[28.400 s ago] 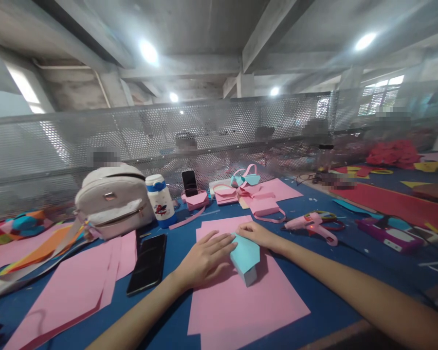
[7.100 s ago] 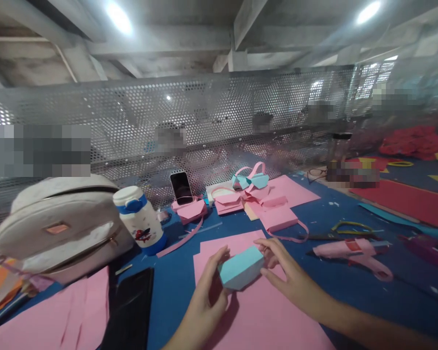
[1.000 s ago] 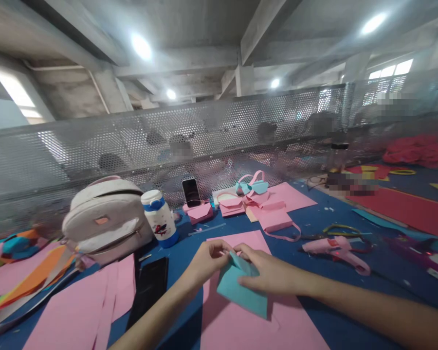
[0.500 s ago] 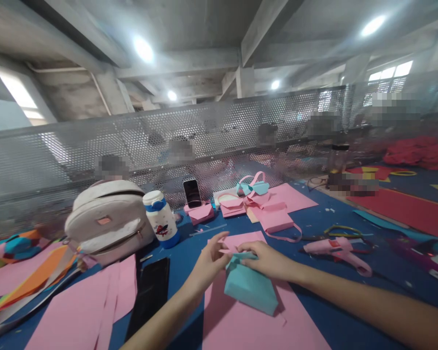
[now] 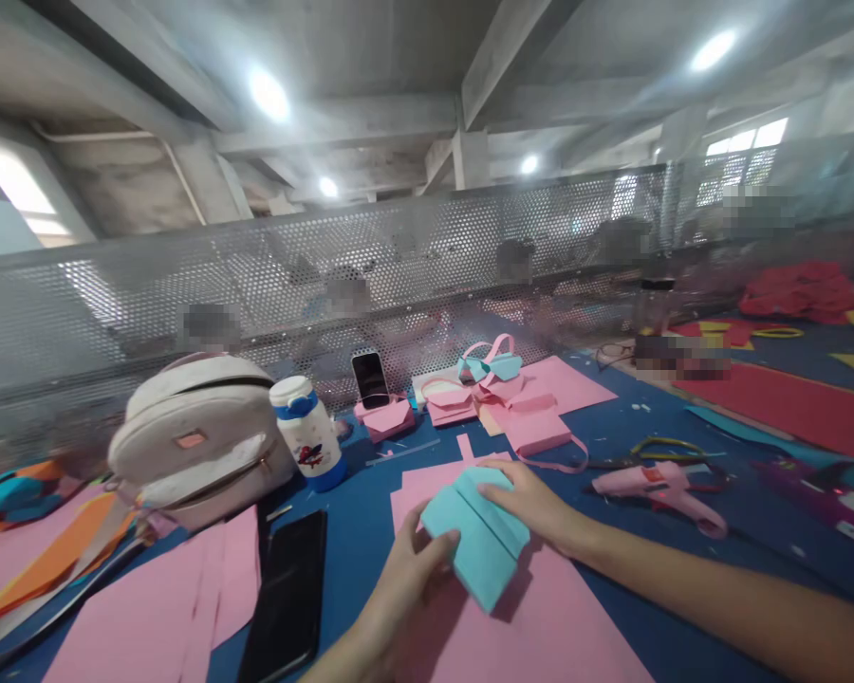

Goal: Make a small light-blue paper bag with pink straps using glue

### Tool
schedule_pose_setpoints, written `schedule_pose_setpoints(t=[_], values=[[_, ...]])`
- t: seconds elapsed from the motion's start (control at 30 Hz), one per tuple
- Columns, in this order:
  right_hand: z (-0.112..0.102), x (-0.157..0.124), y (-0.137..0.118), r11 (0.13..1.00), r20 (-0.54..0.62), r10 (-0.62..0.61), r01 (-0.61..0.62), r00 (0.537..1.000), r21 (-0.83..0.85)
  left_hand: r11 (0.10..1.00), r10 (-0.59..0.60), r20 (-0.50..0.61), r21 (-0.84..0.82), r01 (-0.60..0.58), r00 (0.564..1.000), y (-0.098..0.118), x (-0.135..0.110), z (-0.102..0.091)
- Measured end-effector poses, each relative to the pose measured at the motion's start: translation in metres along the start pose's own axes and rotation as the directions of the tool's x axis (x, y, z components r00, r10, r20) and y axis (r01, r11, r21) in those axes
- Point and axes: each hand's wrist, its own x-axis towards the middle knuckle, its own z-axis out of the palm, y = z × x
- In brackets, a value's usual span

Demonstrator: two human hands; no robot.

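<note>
A light blue folded paper bag is held between both hands above a large pink sheet. My left hand grips its left side, thumb on top and fingers underneath. My right hand holds the upper right edge, with the thumb on the blue face and the other fingers behind. A pink paper strip sticks out just beyond the bag. Right of my right hand lies a pink hot glue gun.
To the left are a white backpack, a white and blue bottle, a black phone and pink sheets. Small pink paper bags and an upright phone stand farther back. Scissors lie beyond the glue gun. A perforated metal screen crosses behind.
The blue paper bag has been turned so its creased flap side faces up. My left hand has moved down to its left side, and the pink strip now shows beyond the bag.
</note>
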Motion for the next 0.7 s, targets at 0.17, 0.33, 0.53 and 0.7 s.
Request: schedule_pose_setpoints(t=[0.17,0.33,0.53,0.7], values=[[0.0,-0.012,0.004,0.99,0.137,0.057,-0.074,0.989,0.117,0.993,-0.003,0.053,-0.116,0.009,0.999,0.01,-0.002,-0.002],[0.002,-0.019,0.006,0.964,0.257,0.077,-0.138,0.963,0.226,0.99,-0.032,0.098,-0.133,0.045,0.995,0.017,0.005,-0.008],[0.001,-0.021,0.007,0.95,0.357,0.048,-0.152,0.933,0.271,0.984,0.091,0.107,0.144,-0.106,0.99,0.015,0.016,-0.022],[0.001,-0.021,0.015,0.99,0.292,0.017,-0.057,0.956,0.129,0.694,0.349,0.308,0.55,-0.465,0.885,0.026,0.006,-0.021]])
